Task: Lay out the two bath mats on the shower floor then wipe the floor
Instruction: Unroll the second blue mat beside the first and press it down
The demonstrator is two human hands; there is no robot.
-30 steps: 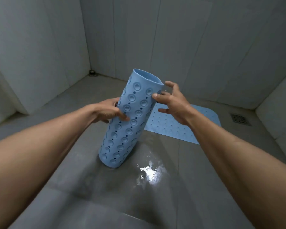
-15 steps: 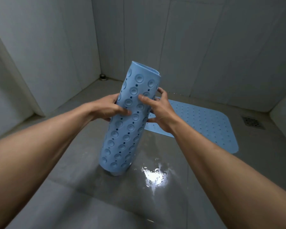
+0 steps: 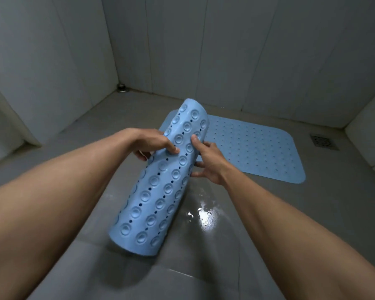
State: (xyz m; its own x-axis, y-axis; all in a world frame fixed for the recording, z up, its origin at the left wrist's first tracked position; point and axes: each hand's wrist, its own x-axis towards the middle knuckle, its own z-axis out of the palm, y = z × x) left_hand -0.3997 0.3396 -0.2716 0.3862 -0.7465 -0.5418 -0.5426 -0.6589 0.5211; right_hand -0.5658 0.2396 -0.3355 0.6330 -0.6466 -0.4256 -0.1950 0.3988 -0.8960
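Note:
A light-blue bath mat rolled into a tube (image 3: 158, 187), suction cups outward, leans over the wet grey shower floor (image 3: 268, 213). My left hand (image 3: 152, 144) grips its upper left side, thumb on the front. My right hand (image 3: 206, 161) holds its upper right side, thumb pressed on the roll and fingers behind it. The roll's lower end is near the floor; contact is unclear. A second blue bath mat (image 3: 256, 150) lies flat on the floor behind the roll, toward the back wall.
A square floor drain (image 3: 322, 141) sits at the right beside a pale ledge (image 3: 370, 135). A small round metal fitting (image 3: 121, 87) stands in the back left corner. Tiled walls enclose the stall. A glossy wet patch (image 3: 204, 215) reflects light right of the roll.
The roll has tipped from nearly upright to leaning away from me, its top toward the flat mat. My right hand has slid lower along its right side. The view has shifted left.

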